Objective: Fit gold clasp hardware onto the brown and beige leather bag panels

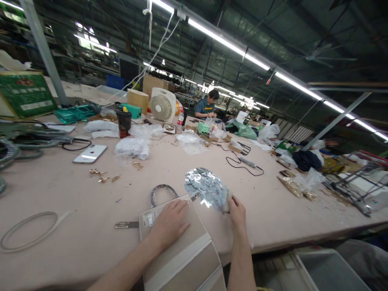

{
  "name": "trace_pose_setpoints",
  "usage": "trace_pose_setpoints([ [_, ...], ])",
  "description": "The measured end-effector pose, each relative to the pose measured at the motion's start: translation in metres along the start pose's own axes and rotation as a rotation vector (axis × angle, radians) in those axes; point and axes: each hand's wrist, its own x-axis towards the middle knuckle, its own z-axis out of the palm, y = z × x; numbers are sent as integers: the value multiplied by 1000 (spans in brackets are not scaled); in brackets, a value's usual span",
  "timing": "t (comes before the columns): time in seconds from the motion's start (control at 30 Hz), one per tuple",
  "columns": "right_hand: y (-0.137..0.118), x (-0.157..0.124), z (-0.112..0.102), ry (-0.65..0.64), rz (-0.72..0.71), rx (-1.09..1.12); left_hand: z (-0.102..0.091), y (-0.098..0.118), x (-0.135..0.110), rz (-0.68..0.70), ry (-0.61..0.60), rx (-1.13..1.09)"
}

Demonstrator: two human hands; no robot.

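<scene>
My left hand [171,222] lies flat on a beige bag panel [182,258], its fingers stretched toward the upper edge. A dark curved handle [163,188] stands out past that edge, and a strap with a metal fitting [125,224] sticks out to the left. Near the panel's top corner is another small metal fitting [195,197]. To the right, my right hand [237,210] is closed on the pale, blurred rim of what looks like a plastic bag [226,201]. Many thin, shiny metal plates [204,186] lie heaped beside that rim. The fingertips of my right hand are partly hidden.
A white phone [90,154], gold-coloured hardware [98,173] and a pale strip loop [30,230] lie to the left. Farther back are plastic bags [133,147], a dark cup [123,123], a fan [163,106], a corded tool [247,162] and a seated person [206,107].
</scene>
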Motion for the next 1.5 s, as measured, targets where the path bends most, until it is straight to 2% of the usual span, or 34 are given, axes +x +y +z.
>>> trace_pose_setpoints([
  [0.07,-17,-8,22,-73,97,440,5,-2,-1,-3,36,-15],
  [0.13,-37,-17,49,-171,155,756,6,-3,-1,1,47,-19],
  [0.27,-67,-36,103,-199,191,937,4,-1,3,-7,38,17],
  [0.4,-67,-54,133,-162,203,1027,7,-2,6,-18,36,50],
  [0.67,-57,-63,133,-65,109,1055,7,-3,12,-63,8,73],
  [0.93,-52,-74,150,-67,-14,952,3,-1,12,-122,16,38],
  [1.1,-49,-74,156,-30,-38,957,3,-2,12,-133,6,28],
  [1.5,-51,-81,165,-87,-158,787,-1,-8,11,-145,-1,-19],
])
